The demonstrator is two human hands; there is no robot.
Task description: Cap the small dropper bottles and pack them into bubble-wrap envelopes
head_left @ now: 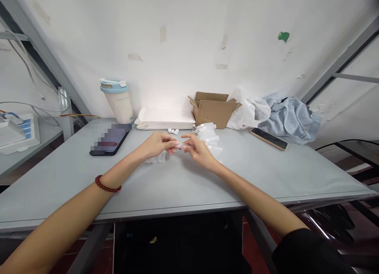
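The left hand (158, 144) and right hand (199, 149) pinch one small clear plastic vial (180, 145) between their fingertips, just above the bench (177, 187); it looks light, stiff and probably slippery. A fingertip hold at each end seems the surest.

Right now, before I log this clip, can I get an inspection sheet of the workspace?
Surface: grey table, flat, goods along its back edge.
Job's things: small clear piece between both hands; clear tubes piled behind the right hand; white caps loose beyond.
Clutter: tumbler, tablet, phone, cardboard box, plastic bag, blue cloth, white stack.
Grippers: left hand and right hand, fingers shut on the small clear piece, above the table.
Cables: wires at far left, off the table.
Surroundings: white wall with tape scraps; metal frame.
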